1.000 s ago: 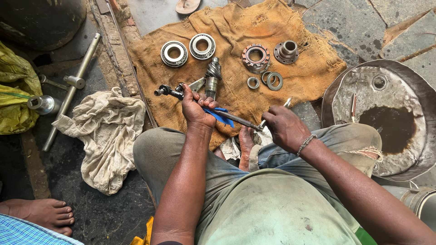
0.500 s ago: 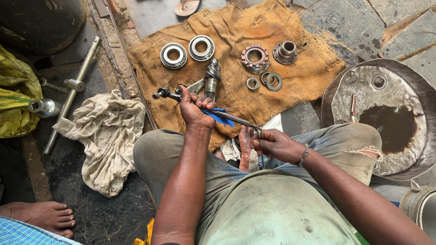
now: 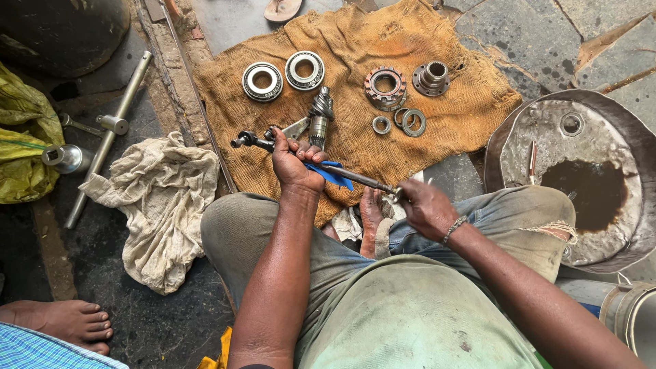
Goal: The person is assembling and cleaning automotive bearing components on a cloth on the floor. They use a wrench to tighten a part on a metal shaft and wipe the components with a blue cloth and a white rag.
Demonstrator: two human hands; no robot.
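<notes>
Both hands, left hand (image 3: 294, 165) and right hand (image 3: 425, 206), grip one steel rod (image 3: 365, 180); two bearings (image 3: 262, 81) lie beyond.

No labels, signs or screens show anywhere in the view. The one thing that could pass for packaging is a crumpled yellow-green plastic bag (image 3: 24, 147) at the left edge, lying on the dark ground beside a metal socket; it is soft, wrinkled and shapeless, with a thin green stripe across its folds, and any print on it cannot be made out. A small scrap of bright yellow material (image 3: 217, 352) peeks out at the bottom edge by the person's thigh; whether it is a wrapper or a bag cannot be told. Nothing else in view is boxed, wrapped or tagged.
</notes>
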